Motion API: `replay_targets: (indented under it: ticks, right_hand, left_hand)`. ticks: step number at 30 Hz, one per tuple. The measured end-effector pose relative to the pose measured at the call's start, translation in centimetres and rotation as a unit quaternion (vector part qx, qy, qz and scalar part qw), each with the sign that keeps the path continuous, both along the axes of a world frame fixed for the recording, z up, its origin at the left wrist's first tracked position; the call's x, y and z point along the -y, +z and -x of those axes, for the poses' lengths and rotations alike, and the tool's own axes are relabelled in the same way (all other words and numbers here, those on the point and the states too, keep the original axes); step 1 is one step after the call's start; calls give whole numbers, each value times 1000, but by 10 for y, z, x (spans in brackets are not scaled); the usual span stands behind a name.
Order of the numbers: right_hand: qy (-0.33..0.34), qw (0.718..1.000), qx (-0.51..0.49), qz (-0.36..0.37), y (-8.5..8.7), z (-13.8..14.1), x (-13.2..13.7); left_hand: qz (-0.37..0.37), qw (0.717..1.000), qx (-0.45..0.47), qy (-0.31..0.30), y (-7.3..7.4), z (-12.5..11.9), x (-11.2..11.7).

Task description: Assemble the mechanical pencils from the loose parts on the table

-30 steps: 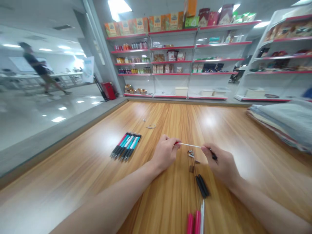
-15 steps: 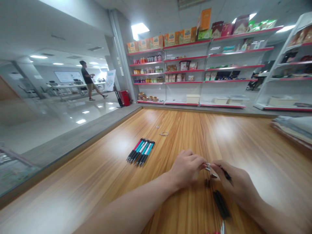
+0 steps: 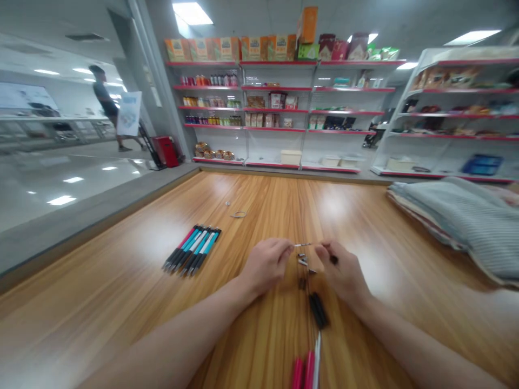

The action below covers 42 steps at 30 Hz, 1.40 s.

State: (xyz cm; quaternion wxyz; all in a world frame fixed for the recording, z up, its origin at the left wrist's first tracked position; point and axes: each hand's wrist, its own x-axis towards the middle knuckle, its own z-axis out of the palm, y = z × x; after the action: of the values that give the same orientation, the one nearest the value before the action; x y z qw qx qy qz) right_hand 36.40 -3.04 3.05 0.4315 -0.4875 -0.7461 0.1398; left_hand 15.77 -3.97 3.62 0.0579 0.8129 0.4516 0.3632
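Observation:
My left hand is closed, pinching a thin white pen refill whose narrower, spring-like end points to the right. Facing it, my right hand has its fingers curled, with a black pen part showing among them; its thumb and fingertips are close to the refill's tip. Below lie small silver pen tips and small dark pieces. Nearer me are black pen grips, pink pen barrels and white refills.
Assembled pens lie in a row on the wooden table at left. A wire ring and a small round piece sit farther back. Folded cloths are at right. Stocked shelves stand behind; a person walks at far left.
My hands have drawn apart, and the white refill now shows between them. The view has turned right, bringing more of the cloths and pink barrels into sight. The person has walked rightward behind a board.

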Motion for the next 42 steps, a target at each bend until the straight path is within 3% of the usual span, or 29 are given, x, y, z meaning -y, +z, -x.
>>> replay_targets:
  ticks: [4,8,15,21,31,42]
  right_hand:
    - [-35,998,-3,43,9,6,4]
    - [5,999,14,48,13,6,9]
    - [54,998,10,-18,11,3,5]
    - [33,996,3,-79,6,3,3]
    - [48,991,10,-124,4,3,2]
    - [68,990,23,-123,3,4,3]
  left_hand:
    - [12,999,25,-17,-4,2,-2]
    - [14,999,30,-12,-4,2,-2]
    - [1,1000,26,-15,-3,2,-2]
    - [9,1000,9,-17,-4,3,-2]
    - [-8,1000,-29,-7,-3,3,-3]
    - [-6,996,-86,16,0,5,-2]
